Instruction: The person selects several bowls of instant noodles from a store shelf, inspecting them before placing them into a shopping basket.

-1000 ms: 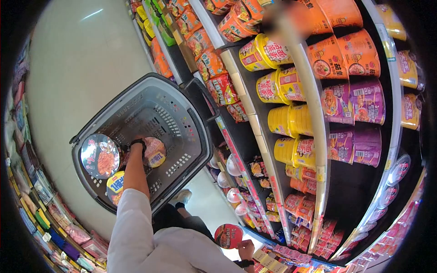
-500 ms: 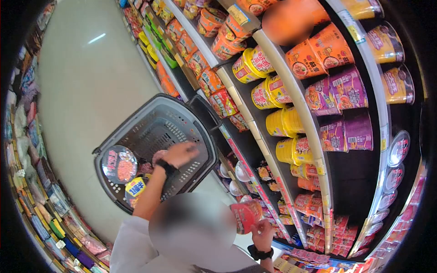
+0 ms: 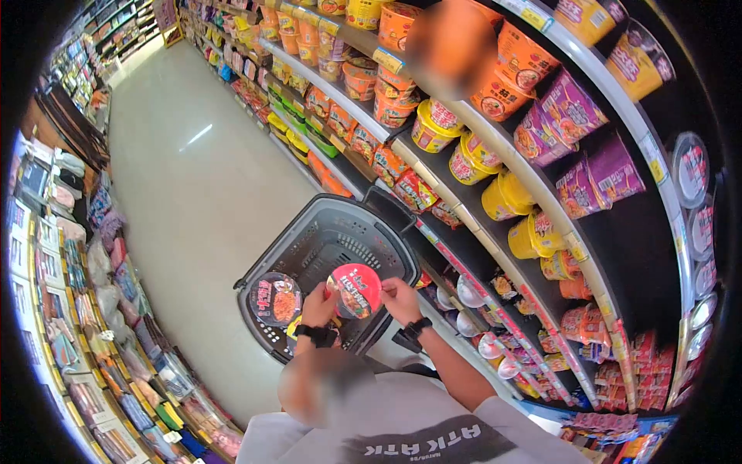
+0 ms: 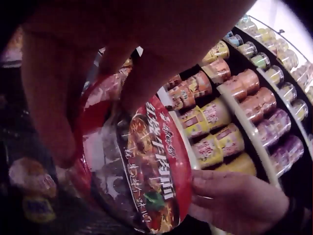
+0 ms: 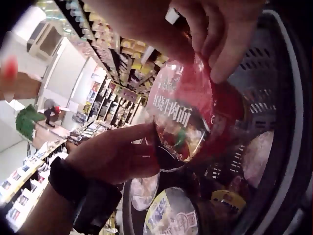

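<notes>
Fingers (image 5: 232, 54) of left hand (image 3: 316, 308) and right hand (image 3: 400, 301) clasp the red noodle bowl (image 3: 355, 291) from opposite sides, right over the grey basket (image 3: 305, 243), a dark-lidded bowl (image 3: 276, 299) sitting inside!

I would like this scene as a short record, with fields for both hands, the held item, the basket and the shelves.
Left hand: grips one edge of the bowl
Right hand: grips the opposite edge
Held item: red noodle bowl, over the basket
Basket: contains a dark-lidded bowl and others, partly hidden
Shelves: yellow tubs, purple tubs
</notes>
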The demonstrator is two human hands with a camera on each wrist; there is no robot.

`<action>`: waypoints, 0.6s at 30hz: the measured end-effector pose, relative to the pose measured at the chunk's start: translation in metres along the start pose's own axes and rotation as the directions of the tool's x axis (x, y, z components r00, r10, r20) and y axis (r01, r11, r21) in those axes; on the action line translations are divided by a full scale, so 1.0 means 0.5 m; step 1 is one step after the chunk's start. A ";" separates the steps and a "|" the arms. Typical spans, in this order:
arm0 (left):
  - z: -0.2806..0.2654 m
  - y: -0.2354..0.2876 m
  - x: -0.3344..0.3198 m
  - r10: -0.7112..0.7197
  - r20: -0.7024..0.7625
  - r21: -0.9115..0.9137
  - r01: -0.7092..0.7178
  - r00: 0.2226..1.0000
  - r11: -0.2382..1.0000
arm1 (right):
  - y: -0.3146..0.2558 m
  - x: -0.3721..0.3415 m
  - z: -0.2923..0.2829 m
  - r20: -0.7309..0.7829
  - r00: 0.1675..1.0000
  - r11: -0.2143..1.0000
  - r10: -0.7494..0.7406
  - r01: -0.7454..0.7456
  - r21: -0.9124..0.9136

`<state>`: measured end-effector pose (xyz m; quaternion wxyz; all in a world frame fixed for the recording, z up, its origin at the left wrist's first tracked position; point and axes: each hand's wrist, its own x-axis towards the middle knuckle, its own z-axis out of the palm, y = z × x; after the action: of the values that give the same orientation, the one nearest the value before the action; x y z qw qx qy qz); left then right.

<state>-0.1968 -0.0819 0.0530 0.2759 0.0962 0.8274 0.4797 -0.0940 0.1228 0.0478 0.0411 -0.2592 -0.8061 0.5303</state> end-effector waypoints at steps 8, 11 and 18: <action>0.108 -0.235 0.194 -0.212 0.155 0.585 0.083 0.965 0.806 | 0.077 -0.021 0.040 0.430 0.879 0.899 0.204 -0.342 0.274; 0.147 -0.354 0.273 -0.305 0.282 0.732 0.001 0.910 0.681 | 0.074 -0.131 -0.028 0.425 0.903 0.998 0.056 -0.044 -0.039; 0.130 -0.341 0.279 -0.222 0.377 0.738 -0.147 0.899 0.659 | 0.330 -0.438 -0.262 0.126 0.911 0.824 0.393 -0.287 -0.488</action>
<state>-0.2588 -0.0635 -0.1672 0.3991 0.2883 0.8687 0.0548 0.2012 0.1810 0.0060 -0.2069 -0.3411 -0.8481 0.3485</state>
